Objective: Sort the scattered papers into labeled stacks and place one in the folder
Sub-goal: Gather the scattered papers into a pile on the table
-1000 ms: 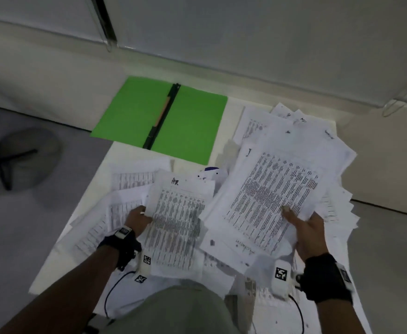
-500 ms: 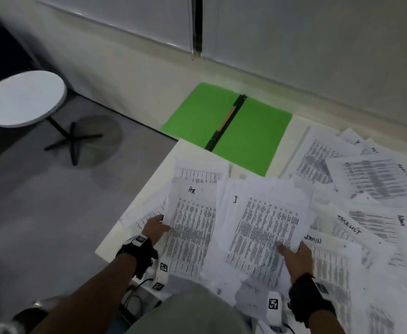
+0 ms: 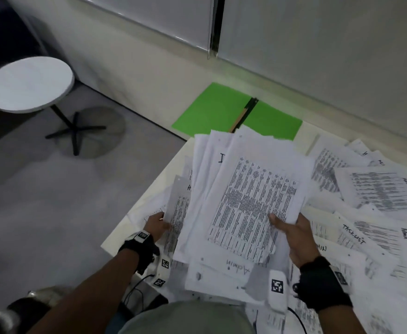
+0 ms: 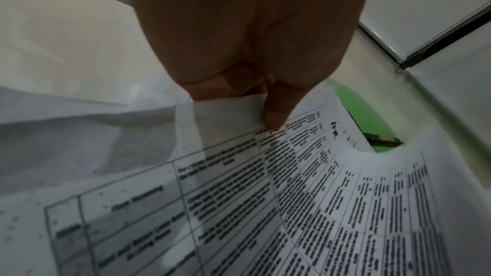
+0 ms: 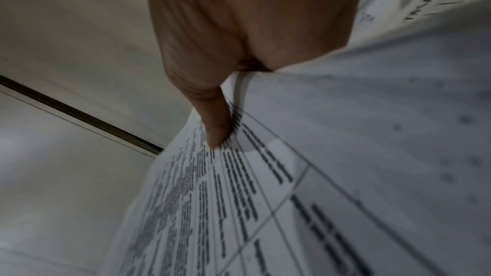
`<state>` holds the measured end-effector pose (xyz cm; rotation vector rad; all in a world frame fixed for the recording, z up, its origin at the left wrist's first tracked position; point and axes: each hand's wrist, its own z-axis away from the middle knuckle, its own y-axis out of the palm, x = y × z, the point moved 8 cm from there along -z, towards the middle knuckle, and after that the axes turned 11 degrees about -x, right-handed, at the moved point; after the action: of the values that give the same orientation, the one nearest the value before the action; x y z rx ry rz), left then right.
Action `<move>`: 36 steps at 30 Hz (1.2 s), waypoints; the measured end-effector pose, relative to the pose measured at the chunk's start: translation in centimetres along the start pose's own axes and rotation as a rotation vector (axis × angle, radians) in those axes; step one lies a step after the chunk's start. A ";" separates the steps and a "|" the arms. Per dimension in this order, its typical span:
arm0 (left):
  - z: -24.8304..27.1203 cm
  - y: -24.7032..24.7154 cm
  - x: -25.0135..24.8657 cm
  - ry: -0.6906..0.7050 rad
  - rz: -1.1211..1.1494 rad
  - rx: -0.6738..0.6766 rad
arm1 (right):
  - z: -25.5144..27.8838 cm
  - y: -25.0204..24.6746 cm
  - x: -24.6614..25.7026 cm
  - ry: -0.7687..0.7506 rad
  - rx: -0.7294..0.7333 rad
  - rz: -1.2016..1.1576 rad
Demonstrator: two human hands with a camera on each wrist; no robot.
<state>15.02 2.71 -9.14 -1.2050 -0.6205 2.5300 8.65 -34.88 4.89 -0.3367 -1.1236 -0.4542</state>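
Note:
My right hand (image 3: 291, 227) grips a thick bunch of printed sheets (image 3: 250, 203), thumb on top, lifted off the table and tilted up. In the right wrist view the thumb (image 5: 215, 125) presses on those sheets (image 5: 292, 196). My left hand (image 3: 157, 224) pinches the edge of a sheet marked HR (image 3: 179, 213), partly hidden behind the bunch; the left wrist view shows the thumb (image 4: 276, 112) on this HR sheet (image 4: 265, 196). An open green folder (image 3: 212, 112) lies at the table's far edge, its near part covered by the raised sheets. Loose papers (image 3: 378, 194) labelled Admin and Tasklist spread to the right.
The white table (image 3: 154, 194) has its left edge just beside my left hand. A round white side table (image 3: 28, 85) on a black foot stands on the grey floor to the left. A pale wall (image 3: 318, 56) runs close behind the folder.
My right hand has raised the bunch of sheets off the table and tilted it up, so it now covers part of the folder. The left hand keeps its hold on the HR sheet.

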 end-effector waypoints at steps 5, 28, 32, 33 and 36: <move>-0.3 -0.2 0.2 -0.007 -0.003 0.026 | -0.5 0.0 -8.1 0.166 -0.038 0.160; -0.6 1.7 -1.3 0.010 -0.079 0.096 | -1.4 1.1 -14.7 0.256 -0.075 0.357; 1.4 4.5 -1.8 0.125 -0.330 0.121 | 0.3 3.7 -15.5 0.412 -0.044 0.165; 1.9 5.3 -2.0 0.176 -0.361 0.136 | 0.6 4.4 -15.4 0.402 -0.024 0.176; 3.5 6.4 -3.0 0.286 -0.329 0.123 | 0.7 5.1 -16.0 0.308 -0.017 0.361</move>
<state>13.74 -5.00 -8.30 -1.2705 -0.5347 2.0482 4.96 -27.27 -9.63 -0.4574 -0.7386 -0.1865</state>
